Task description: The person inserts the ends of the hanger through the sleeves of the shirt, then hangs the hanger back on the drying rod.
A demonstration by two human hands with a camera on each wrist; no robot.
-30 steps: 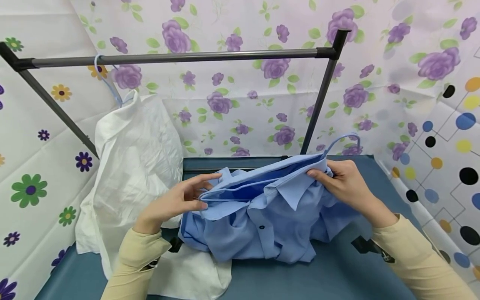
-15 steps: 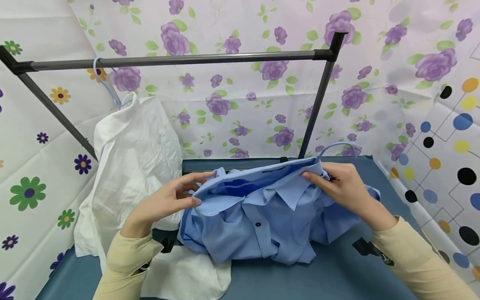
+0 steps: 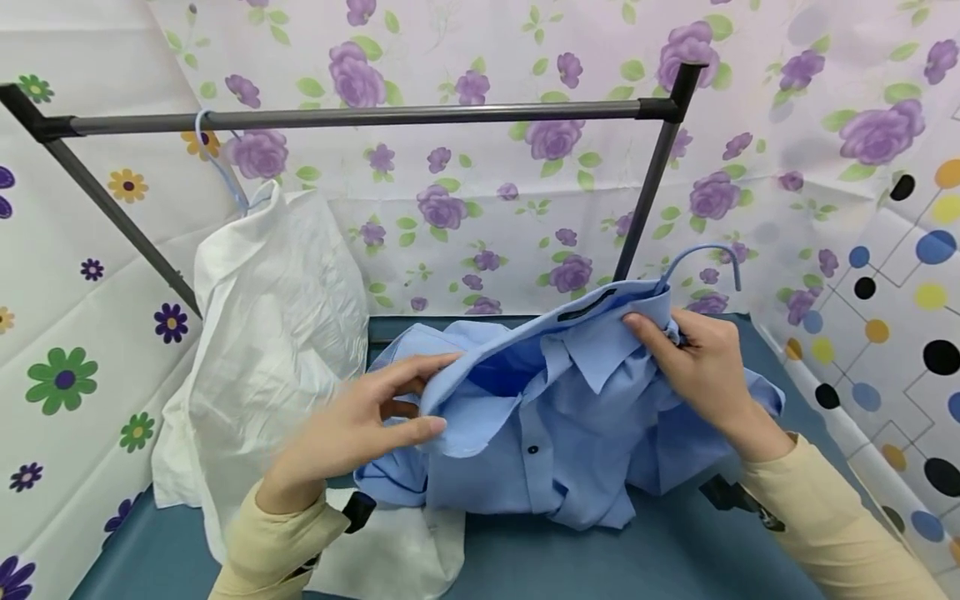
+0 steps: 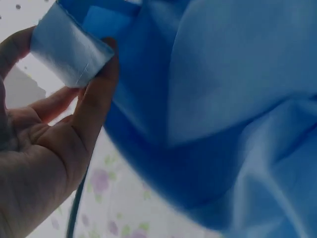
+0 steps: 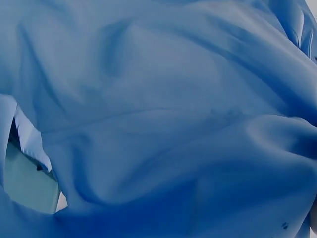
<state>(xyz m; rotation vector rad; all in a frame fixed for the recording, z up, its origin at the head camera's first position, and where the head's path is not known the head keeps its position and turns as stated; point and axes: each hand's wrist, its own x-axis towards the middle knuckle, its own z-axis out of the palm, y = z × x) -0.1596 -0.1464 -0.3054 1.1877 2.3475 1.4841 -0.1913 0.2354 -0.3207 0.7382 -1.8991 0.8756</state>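
A light blue button-up shirt (image 3: pixel 487 475) is held up a little over the table, its lower part bunched. My left hand (image 3: pixel 360 425) pinches the left side of its collar, thumb in front and fingers behind; in the left wrist view that hand (image 4: pixel 64 124) has the collar's folded end between thumb and fingers. Near the collar's right end, my right hand (image 3: pixel 697 367) grips the cloth with the thumb in front. Beside it the hook of a blue hanger (image 3: pixel 701 250) sticks up from the collar; the rest is hidden in the shirt. Blue cloth fills most of the right wrist view.
A dark metal rail (image 3: pixel 420 115) spans the back on slanted posts. From its left end a white shirt (image 3: pixel 262 333) hangs on a blue hanger, its lower part lying on the blue-green table (image 3: pixel 547 567). Patterned sheets (image 3: pixel 480 225) surround the table.
My left hand shifted left, then back right and lower with its collar side. The collar's right end and hanger hook dipped, then rose with my right hand. A dark label now shows inside the collar.
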